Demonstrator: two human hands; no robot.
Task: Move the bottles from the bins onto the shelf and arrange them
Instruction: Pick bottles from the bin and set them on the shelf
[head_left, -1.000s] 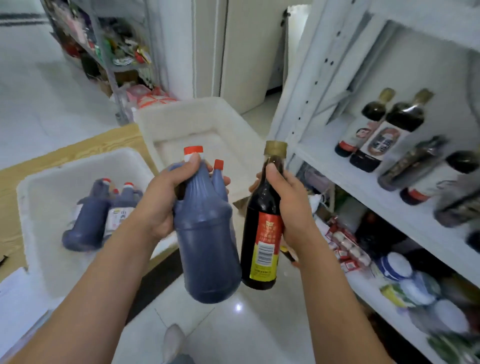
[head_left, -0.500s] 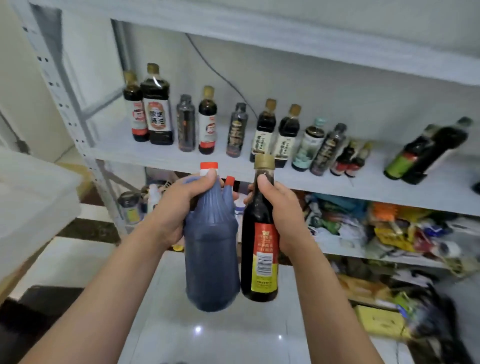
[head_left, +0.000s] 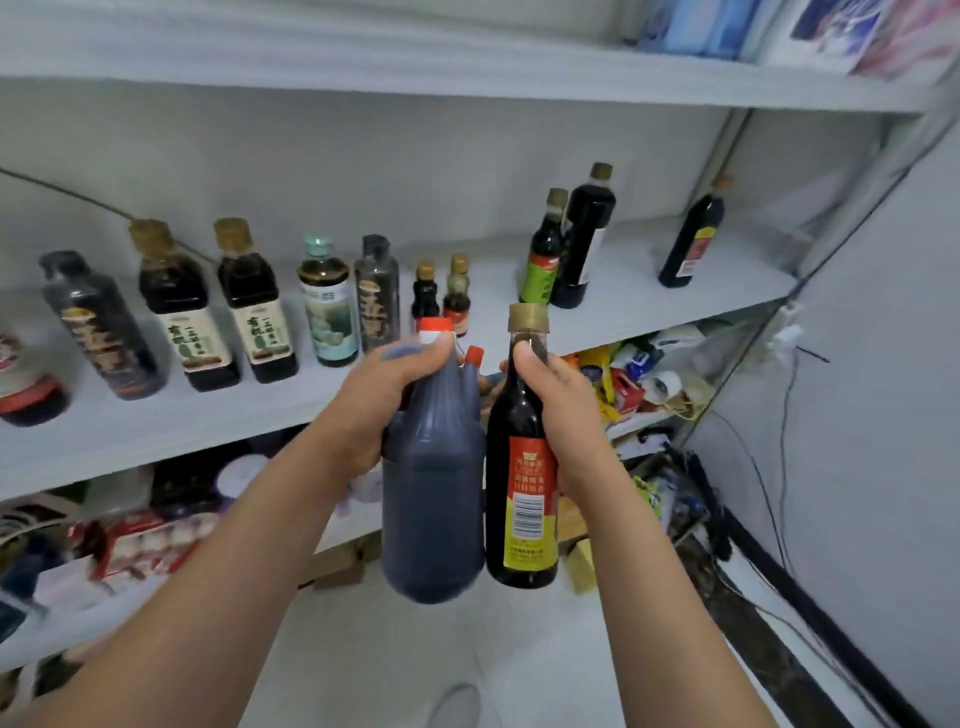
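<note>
Left hand (head_left: 384, 410) curled round the necks of two matte, fluted blue-grey plastic jugs (head_left: 434, 493), red-capped; right hand (head_left: 558, 415) gripped one glossy dark glass bottle (head_left: 522, 467), gold-capped, touching them; beyond both hands, eleven shelved bottles (head_left: 254, 312) stood on the white shelf (head_left: 649, 301)

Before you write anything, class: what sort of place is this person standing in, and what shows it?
Probably a shop storeroom or pantry. A white shelf holds a row of sauce bottles, packaged goods crowd the level below, the left hand grips grey jugs and the right hand a dark bottle.
</note>
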